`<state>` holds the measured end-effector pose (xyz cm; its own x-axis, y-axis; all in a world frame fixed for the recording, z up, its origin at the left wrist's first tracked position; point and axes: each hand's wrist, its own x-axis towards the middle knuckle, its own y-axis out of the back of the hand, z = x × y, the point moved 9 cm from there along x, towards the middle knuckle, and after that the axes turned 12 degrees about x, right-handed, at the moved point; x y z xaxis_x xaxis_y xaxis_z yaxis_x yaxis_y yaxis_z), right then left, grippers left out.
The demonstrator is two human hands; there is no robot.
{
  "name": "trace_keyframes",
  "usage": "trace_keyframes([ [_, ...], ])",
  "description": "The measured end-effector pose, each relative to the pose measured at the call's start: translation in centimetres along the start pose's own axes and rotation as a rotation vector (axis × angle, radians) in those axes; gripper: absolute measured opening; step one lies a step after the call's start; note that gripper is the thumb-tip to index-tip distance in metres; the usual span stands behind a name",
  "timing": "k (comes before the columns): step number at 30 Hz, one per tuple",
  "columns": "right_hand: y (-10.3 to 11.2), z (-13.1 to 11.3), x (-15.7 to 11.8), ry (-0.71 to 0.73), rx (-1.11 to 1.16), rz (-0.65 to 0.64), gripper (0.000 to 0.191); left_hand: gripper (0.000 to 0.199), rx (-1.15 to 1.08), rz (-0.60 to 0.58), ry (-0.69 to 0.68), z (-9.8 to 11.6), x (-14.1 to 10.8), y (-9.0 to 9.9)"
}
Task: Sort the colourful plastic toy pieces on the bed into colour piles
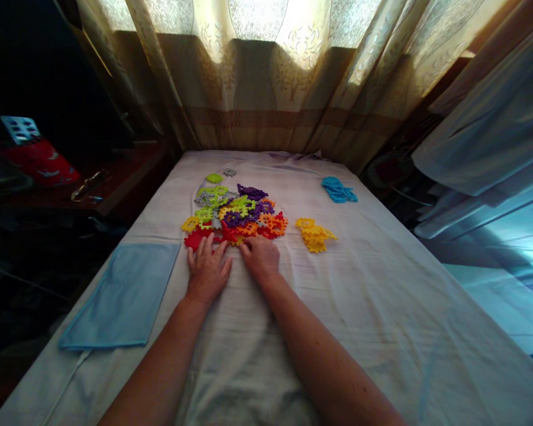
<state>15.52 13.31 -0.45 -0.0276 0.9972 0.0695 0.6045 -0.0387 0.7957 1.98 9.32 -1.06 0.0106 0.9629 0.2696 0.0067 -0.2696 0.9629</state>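
Note:
A mixed heap of flat plastic interlocking pieces in green, grey, purple, orange, red and yellow lies mid-table. My left hand rests at its near left edge, fingers spread, fingertips on a red piece. Beside it, my right hand is closed at the heap's front, its thumb and fingers pinching at a yellow piece; the fingers partly hide the grip. Right of the heap sits a small pile of yellow pieces. Farther back is a pile of blue pieces.
A light blue cloth-like flat pad with a white cord lies at the left on the white-sheeted table. Single green and grey pieces lie behind the heap. Curtains hang beyond; a dark side table stands left.

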Motion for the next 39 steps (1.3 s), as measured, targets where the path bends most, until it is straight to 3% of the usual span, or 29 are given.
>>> trace_keyframes([
  [6,0.9,1.4,-0.1,-0.029,0.165,0.06,0.022,0.048,-0.019,-0.005,0.002,-0.1,0.0,-0.1],
  [15,5.5,7.7,-1.0,-0.139,0.435,0.067,0.019,0.047,-0.025,0.014,0.005,-0.2,0.0,-0.1],
  [21,9.8,12.8,-0.6,-0.216,0.571,0.328,0.023,0.046,-0.023,0.024,-0.004,-0.2,0.1,-0.1],
  [28,12.2,17.2,-0.8,-0.342,0.553,0.559,0.032,0.045,-0.02,0.047,-0.012,-0.2,0.0,0.0],
  [34,13.5,18.0,-1.8,-0.353,0.491,0.693,0.038,0.044,-0.037,0.066,-0.019,-0.2,-0.1,0.1],
  [39,12.1,15.1,-1.4,-0.192,0.492,0.653,0.036,0.044,-0.033,0.079,-0.021,-0.1,-0.1,0.2],
])
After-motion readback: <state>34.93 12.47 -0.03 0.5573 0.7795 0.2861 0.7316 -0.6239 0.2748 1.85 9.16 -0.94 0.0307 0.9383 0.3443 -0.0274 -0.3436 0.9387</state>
